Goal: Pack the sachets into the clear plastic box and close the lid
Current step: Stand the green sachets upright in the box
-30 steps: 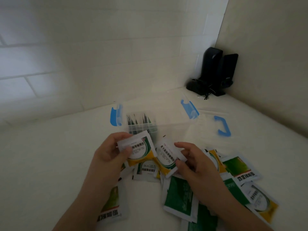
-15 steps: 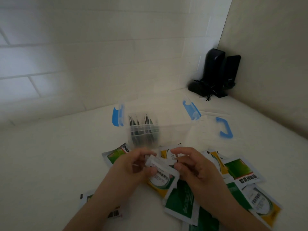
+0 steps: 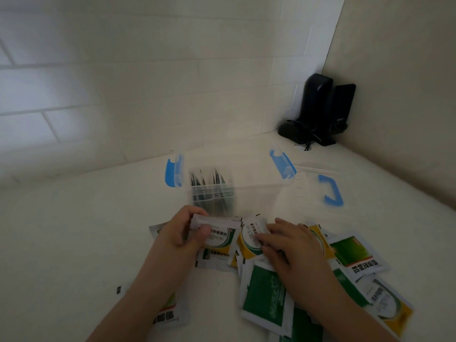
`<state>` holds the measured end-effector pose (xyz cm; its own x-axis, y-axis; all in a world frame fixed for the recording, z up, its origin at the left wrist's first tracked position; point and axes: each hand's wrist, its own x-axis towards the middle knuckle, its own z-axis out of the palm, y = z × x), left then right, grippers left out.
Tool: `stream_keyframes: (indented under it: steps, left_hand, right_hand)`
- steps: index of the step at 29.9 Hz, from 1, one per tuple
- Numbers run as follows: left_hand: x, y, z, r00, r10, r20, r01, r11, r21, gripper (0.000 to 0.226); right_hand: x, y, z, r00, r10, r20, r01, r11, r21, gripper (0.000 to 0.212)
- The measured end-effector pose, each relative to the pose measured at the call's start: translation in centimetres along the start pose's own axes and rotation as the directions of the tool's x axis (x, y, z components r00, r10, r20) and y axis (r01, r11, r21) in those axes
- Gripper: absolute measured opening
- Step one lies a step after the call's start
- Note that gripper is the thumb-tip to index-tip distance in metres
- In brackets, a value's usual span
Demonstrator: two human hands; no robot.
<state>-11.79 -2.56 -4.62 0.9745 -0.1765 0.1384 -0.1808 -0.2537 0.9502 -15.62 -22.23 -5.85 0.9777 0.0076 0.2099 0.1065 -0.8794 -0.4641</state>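
The clear plastic box (image 3: 251, 191) stands open on the white counter, with blue latches at its two ends and several dark sachets upright in its left part. Its lid (image 3: 318, 193), with a blue handle, lies flat to the right. My left hand (image 3: 183, 230) pinches a white, yellow and green sachet (image 3: 219, 236) just in front of the box. My right hand (image 3: 288, 245) lies with its fingers on another yellow and white sachet (image 3: 249, 240) in the loose pile of green and yellow sachets (image 3: 266, 294).
A black device with cables (image 3: 318, 112) stands in the far right corner against the walls. A tiled wall runs behind the box. One sachet (image 3: 167, 314) lies under my left forearm, and more sachets (image 3: 355, 257) spread to the right.
My hands have parted: the left one keeps one sachet pinched and has moved left, while the right one has gone down onto another sachet in the pile.
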Motion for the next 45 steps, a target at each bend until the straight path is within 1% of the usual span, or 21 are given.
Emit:
stream_keyframes:
  steps: [1, 4, 7, 9, 11, 14, 18, 19, 21, 23, 24, 27, 29, 31, 33, 35, 37, 39, 42, 43, 45]
  left_hand:
    - [0.0, 0.1, 0.0, 1.0, -0.005, -0.005, 0.005, 1.0, -0.016, 0.01]
    - [0.1, 0.4, -0.1, 1.0, -0.028, 0.008, 0.028, 0.988, -0.151, 0.007]
    - [-0.1, 0.8, 0.0, 0.998, -0.043, 0.055, 0.055, 0.969, -0.242, 0.026]
    - [-0.2, 0.9, 0.1, 0.995, -0.039, 0.087, 0.06, 0.966, -0.253, 0.026]
    - [-0.3, 0.8, 0.4, 0.994, -0.005, 0.113, 0.035, 0.965, -0.26, 0.019]
    - [-0.4, 0.7, 0.5, 0.989, 0.049, 0.14, -0.018, 0.977, -0.212, 0.012]
    - [-0.4, 0.8, 0.4, 0.99, 0.078, 0.117, -0.053, 0.978, -0.204, 0.009]
    - [-0.4, 0.8, 0.4, 0.995, 0.062, 0.081, -0.042, 0.972, -0.23, 0.01]
    - [-0.1, 0.6, 0.2, 1.0, 0.015, 0.006, -0.013, 0.96, -0.28, 0.022]
    - [0.1, 0.4, -0.1, 0.999, -0.031, -0.042, 0.017, 0.952, -0.305, 0.027]
    - [0.2, 0.3, -0.2, 0.997, -0.052, -0.06, 0.03, 0.948, -0.316, 0.026]
    - [0.3, 0.0, -0.4, 0.991, -0.079, -0.104, 0.041, 0.945, -0.324, 0.014]
    - [0.3, -0.1, -0.3, 0.992, -0.077, -0.098, 0.044, 0.95, -0.309, 0.018]
    - [0.3, 0.0, 0.0, 0.994, -0.084, -0.077, 0.057, 0.953, -0.299, 0.025]
    - [0.2, 0.1, 0.3, 0.995, -0.087, -0.045, 0.072, 0.961, -0.268, 0.021]
    - [0.1, 0.1, 0.5, 0.996, -0.084, 0.008, 0.083, 0.972, -0.219, 0.014]
    - [0.0, 0.0, 0.7, 0.995, -0.091, 0.045, 0.098, 0.977, -0.19, 0.021]
    - [-0.1, -0.1, 0.7, 0.992, -0.104, 0.07, 0.116, 0.975, -0.19, 0.032]
    - [-0.2, 0.0, 0.7, 0.99, -0.08, 0.118, 0.1, 0.979, -0.178, 0.03]
    - [-0.3, 0.1, 0.8, 0.987, -0.061, 0.146, 0.088, 0.979, -0.186, 0.028]
    - [-0.4, 0.4, 1.0, 0.978, -0.008, 0.209, 0.051, 0.978, -0.201, 0.022]
  right_hand:
    - [0.1, -0.1, -0.1, 1.0, -0.024, -0.02, 0.024, 0.999, 0.028, 0.03]
    - [0.3, -0.4, -0.7, 0.99, -0.051, -0.13, 0.072, 0.985, 0.157, 0.035]
    - [0.3, -0.5, -1.3, 0.961, -0.057, -0.272, 0.132, 0.955, 0.266, 0.039]
    - [0.2, -0.6, -1.5, 0.943, -0.099, -0.316, 0.205, 0.925, 0.32, 0.039]
    - [0.0, -1.0, -1.4, 0.942, -0.151, -0.3, 0.266, 0.879, 0.395, 0.035]
    - [-0.6, -1.7, -1.0, 0.957, -0.211, -0.197, 0.285, 0.797, 0.532, 0.03]
    - [-0.8, -2.2, -1.4, 0.989, -0.131, -0.068, 0.142, 0.72, 0.679, 0.026]
    - [-0.8, -2.2, -1.4, 0.995, -0.096, -0.032, 0.092, 0.736, 0.671, 0.026]
    - [-0.9, -2.2, -1.4, 0.996, -0.05, 0.07, 0.007, 0.854, 0.52, 0.041]
    - [-1.1, -2.1, -1.0, 0.982, -0.081, 0.17, 0.035, 0.965, 0.26, 0.065]
    - [-1.3, -2.1, -0.9, 0.972, -0.109, 0.208, 0.075, 0.983, 0.165, 0.072]
    - [-1.3, -1.4, -1.0, 0.958, -0.117, 0.261, 0.101, 0.992, 0.074, 0.073]
    - [-1.2, -0.9, -1.2, 0.956, -0.113, 0.272, 0.104, 0.993, 0.049, 0.066]
    - [-1.1, -0.6, -0.9, 0.965, -0.097, 0.242, 0.093, 0.995, 0.028, 0.065]
    - [-1.0, -0.5, 0.1, 0.99, -0.054, 0.127, 0.056, 0.998, -0.017, 0.067]
    - [-0.8, -0.3, 1.2, 0.998, -0.058, -0.039, 0.054, 0.994, -0.1, 0.049]
    - [-0.5, -0.3, 1.5, 0.992, -0.069, -0.107, 0.051, 0.986, -0.159, 0.031]
    - [-0.1, -0.1, 1.5, 0.987, -0.078, -0.138, 0.06, 0.989, -0.132, 0.027]
    - [0.5, -0.6, 0.2, 0.988, -0.005, -0.155, 0.033, 0.984, 0.176, 0.024]
    - [0.7, -0.8, -0.3, 0.985, -0.001, -0.173, 0.05, 0.958, 0.281, 0.022]
    - [0.7, -1.1, -1.4, 0.971, -0.017, -0.238, 0.114, 0.91, 0.399, 0.017]
